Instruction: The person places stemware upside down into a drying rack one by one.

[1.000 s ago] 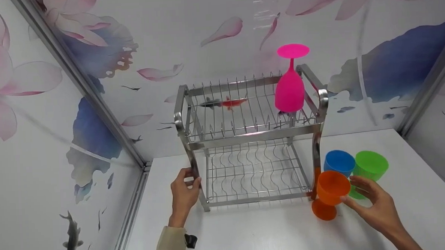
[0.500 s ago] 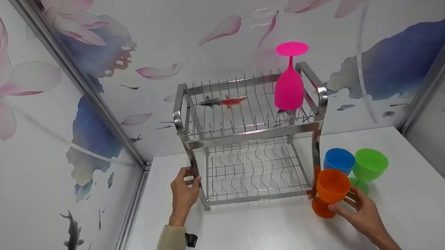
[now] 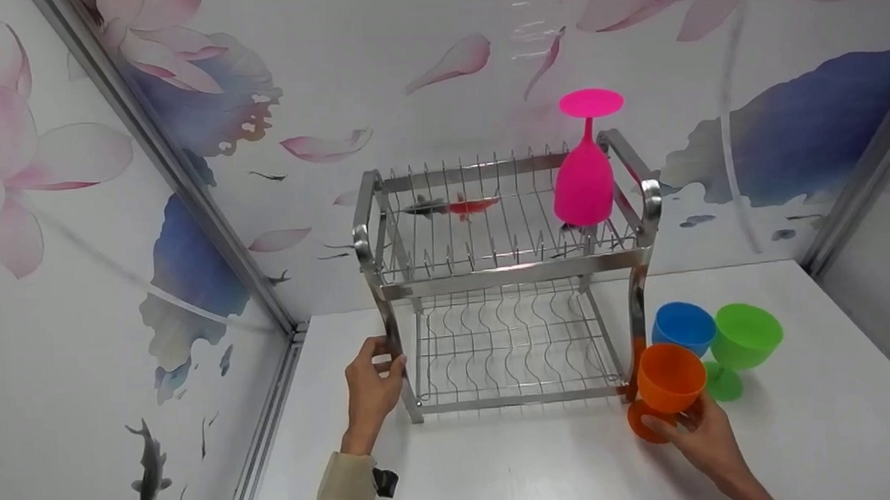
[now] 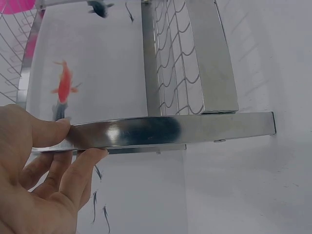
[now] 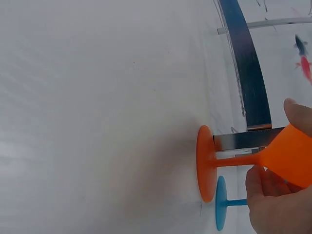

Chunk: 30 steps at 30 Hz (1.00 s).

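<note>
My left hand (image 3: 374, 392) grips the left front leg of a two-tier metal dish rack (image 3: 514, 275); in the left wrist view the thumb lies on one side of the flat leg (image 4: 146, 131) and the fingers on the other. Beside the rack's right front leg, an orange goblet (image 3: 672, 379) stands upright on the table. My right hand (image 3: 705, 438) holds it low on the bowl, near the stem, thumb in front and fingers behind. The right wrist view shows its round foot (image 5: 205, 163) at the tabletop. Upside down on the top tier sits a pink goblet (image 3: 585, 187).
Just behind the orange goblet stand a blue goblet (image 3: 683, 324) and a green goblet (image 3: 749, 334), both upright. The white table (image 3: 499, 465) meets flower-printed wall panels (image 3: 439, 107) at the back and sides. The lower tier is a wavy wire shelf (image 3: 509, 341).
My right hand has moved left and down around the orange goblet, its thumb now by the stem. The left hand stays on the rack leg; the goblets keep their places.
</note>
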Each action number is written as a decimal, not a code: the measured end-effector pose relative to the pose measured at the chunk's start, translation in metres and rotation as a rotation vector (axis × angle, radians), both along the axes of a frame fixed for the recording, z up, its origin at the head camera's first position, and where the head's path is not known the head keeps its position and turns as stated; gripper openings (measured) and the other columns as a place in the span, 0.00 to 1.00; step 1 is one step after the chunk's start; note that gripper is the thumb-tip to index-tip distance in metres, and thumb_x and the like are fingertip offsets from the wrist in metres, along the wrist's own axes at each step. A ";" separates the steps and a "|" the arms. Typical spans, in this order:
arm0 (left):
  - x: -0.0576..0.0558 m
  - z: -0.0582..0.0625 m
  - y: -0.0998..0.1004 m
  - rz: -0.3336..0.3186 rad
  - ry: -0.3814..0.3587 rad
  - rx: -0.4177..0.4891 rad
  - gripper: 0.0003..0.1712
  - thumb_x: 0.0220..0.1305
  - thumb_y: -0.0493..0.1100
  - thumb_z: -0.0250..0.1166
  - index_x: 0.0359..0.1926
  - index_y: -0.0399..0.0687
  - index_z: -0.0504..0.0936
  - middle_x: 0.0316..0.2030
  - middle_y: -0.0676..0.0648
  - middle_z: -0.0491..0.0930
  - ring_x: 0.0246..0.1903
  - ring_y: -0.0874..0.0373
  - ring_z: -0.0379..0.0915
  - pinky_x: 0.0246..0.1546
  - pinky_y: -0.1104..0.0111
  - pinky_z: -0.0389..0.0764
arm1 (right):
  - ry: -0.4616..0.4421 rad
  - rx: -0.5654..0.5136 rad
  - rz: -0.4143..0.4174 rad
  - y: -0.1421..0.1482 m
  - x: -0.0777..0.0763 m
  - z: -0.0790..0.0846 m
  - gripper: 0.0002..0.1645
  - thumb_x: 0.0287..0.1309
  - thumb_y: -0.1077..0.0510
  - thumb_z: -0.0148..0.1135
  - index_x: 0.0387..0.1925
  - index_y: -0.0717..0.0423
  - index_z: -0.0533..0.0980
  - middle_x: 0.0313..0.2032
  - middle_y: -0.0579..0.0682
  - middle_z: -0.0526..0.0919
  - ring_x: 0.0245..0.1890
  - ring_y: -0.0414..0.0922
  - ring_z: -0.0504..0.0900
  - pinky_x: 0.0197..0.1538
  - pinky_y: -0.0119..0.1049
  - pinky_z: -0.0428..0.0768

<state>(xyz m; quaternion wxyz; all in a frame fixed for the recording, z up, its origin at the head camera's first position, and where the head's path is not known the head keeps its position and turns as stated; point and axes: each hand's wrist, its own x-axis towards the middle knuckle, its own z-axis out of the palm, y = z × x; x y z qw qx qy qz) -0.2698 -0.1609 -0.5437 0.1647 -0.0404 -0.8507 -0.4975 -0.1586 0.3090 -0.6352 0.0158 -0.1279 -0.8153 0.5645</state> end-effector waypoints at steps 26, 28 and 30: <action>0.002 -0.003 0.004 0.027 0.009 0.016 0.21 0.68 0.30 0.72 0.61 0.39 0.81 0.50 0.39 0.87 0.43 0.47 0.90 0.41 0.66 0.93 | 0.049 0.024 -0.024 -0.005 0.009 0.032 0.58 0.62 0.48 0.79 0.82 0.57 0.55 0.77 0.60 0.67 0.70 0.56 0.72 0.69 0.27 0.75; 0.003 -0.003 0.006 0.036 0.005 0.033 0.22 0.67 0.30 0.72 0.61 0.39 0.81 0.50 0.39 0.86 0.43 0.47 0.90 0.41 0.67 0.93 | 0.104 0.047 -0.019 -0.006 0.013 0.037 0.54 0.63 0.52 0.79 0.81 0.57 0.58 0.75 0.60 0.69 0.67 0.44 0.75 0.62 0.15 0.73; 0.004 -0.003 0.008 0.028 0.006 0.052 0.23 0.66 0.30 0.72 0.61 0.39 0.81 0.51 0.38 0.86 0.43 0.47 0.89 0.42 0.67 0.92 | 0.171 0.068 -0.014 -0.006 0.017 0.041 0.51 0.64 0.55 0.78 0.79 0.59 0.60 0.73 0.60 0.72 0.62 0.31 0.75 0.58 0.09 0.70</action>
